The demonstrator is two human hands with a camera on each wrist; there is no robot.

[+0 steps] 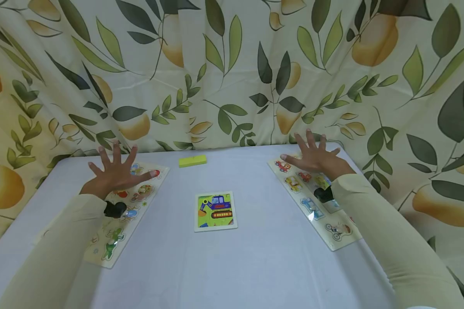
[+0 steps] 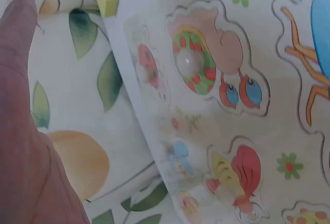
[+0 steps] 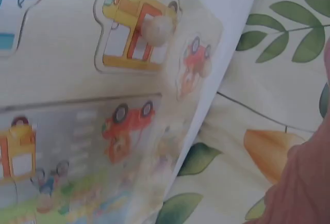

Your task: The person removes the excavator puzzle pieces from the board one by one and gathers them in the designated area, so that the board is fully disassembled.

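Note:
My left hand (image 1: 116,172) is spread above the far end of an insect peg puzzle board (image 1: 117,253), its fingers stretched out and holding nothing. The left wrist view shows the board's snail piece (image 2: 216,53) with a round peg. Over the far part of a vehicle peg puzzle board (image 1: 334,242) my right hand (image 1: 315,156) is likewise spread. A yellow bus piece (image 3: 136,33) with a knob appears in the right wrist view. Between the two boards lies a small square excavator picture puzzle (image 1: 216,211) in a white frame. Whether either hand touches its board, I cannot tell.
A yellow block (image 1: 192,161) lies near the back edge of the white-covered table (image 1: 263,274). Behind it hangs a curtain (image 1: 232,77) printed with leaves and fruit. Dark wrist straps (image 1: 115,209) show at both sleeves.

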